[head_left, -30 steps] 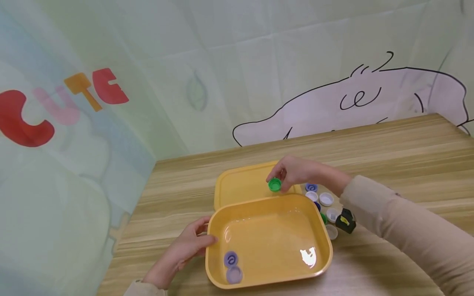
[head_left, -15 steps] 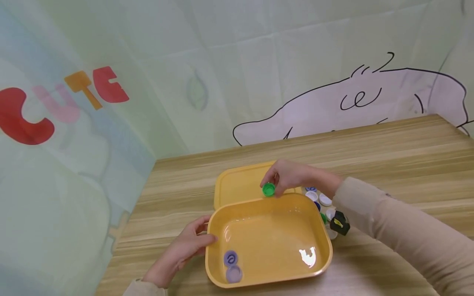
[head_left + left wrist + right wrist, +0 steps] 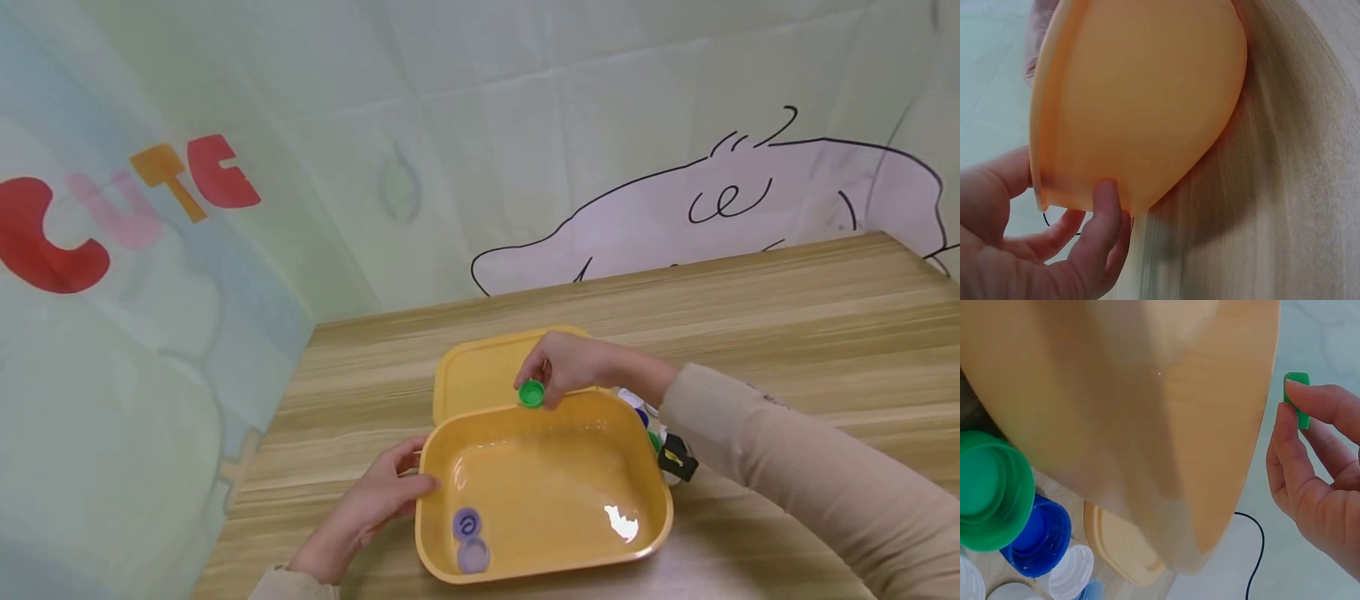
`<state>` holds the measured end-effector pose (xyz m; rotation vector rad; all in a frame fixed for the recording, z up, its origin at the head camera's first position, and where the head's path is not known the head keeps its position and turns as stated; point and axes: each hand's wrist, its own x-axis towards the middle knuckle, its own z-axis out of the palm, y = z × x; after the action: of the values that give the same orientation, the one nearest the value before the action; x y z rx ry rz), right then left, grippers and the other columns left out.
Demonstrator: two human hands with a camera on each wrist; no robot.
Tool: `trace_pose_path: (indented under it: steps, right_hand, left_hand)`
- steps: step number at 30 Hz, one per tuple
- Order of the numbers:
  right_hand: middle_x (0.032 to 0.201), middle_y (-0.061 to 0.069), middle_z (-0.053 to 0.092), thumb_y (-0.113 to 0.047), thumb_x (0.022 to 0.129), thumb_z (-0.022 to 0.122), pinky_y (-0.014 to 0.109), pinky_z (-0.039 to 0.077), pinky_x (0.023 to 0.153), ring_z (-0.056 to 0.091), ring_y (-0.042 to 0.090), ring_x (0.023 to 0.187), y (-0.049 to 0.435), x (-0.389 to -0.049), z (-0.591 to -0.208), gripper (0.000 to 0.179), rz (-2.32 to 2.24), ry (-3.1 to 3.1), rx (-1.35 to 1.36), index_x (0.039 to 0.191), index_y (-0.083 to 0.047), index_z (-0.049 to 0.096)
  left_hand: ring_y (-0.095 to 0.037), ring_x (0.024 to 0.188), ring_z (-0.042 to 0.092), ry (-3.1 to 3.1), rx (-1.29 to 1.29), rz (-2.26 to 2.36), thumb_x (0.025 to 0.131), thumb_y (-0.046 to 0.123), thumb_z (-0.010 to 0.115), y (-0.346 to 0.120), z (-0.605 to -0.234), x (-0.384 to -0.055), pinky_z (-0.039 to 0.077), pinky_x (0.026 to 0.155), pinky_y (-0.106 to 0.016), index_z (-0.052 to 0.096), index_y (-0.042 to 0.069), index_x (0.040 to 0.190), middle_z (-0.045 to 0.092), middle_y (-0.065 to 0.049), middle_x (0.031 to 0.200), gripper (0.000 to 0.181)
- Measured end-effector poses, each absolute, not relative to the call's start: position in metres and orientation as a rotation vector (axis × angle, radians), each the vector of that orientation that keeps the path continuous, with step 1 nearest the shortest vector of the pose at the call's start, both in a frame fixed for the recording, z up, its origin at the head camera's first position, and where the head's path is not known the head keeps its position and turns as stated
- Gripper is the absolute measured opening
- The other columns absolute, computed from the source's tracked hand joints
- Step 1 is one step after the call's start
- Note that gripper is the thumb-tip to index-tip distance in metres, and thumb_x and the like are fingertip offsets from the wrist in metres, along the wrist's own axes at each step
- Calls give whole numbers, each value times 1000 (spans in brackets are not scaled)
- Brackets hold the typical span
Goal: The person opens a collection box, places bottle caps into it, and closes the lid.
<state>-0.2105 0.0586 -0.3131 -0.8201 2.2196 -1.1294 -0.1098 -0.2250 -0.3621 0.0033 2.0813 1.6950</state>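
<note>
In the head view, my left hand (image 3: 382, 496) holds the left rim of a yellow plastic box (image 3: 555, 500), its thumb over the edge. The left wrist view shows the fingers (image 3: 1104, 219) against the box's outer wall (image 3: 1141, 100). My right hand (image 3: 570, 362) pinches a green bottle cap (image 3: 532, 393) between thumb and fingers, above the box's far rim. In the right wrist view that hand (image 3: 1322, 469) grips the cap (image 3: 1298, 400) by its sides. Inside the box, a purple-marked cap (image 3: 467, 523) and a pale cap (image 3: 473, 556) lie at the near left corner.
A yellow lid (image 3: 480, 379) lies flat behind the box. Several loose caps sit at the box's right side, among them a green cap (image 3: 991, 487), a blue cap (image 3: 1038, 537) and a white cap (image 3: 1069, 572). A black piece (image 3: 677, 458) hangs near the right wrist.
My right hand has moved left and slightly nearer with the green cap, from over the lid to the box's far rim. The left hand and the box have stayed put.
</note>
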Motion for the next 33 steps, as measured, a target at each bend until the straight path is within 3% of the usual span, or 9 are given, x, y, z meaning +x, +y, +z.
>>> trace_pose_path:
  steps: [33]
  right_hand:
    - [80,3,65,17,65,68,19,50,61,51,10,67,31,-203,-317,36,-1167,2146,-899,100,5,69]
  left_hand:
    - [-22,86,62,2084,5,1692,78,2,58,-224,-361,-109,56,73,-38,34,-8,136,52,-20,115,63]
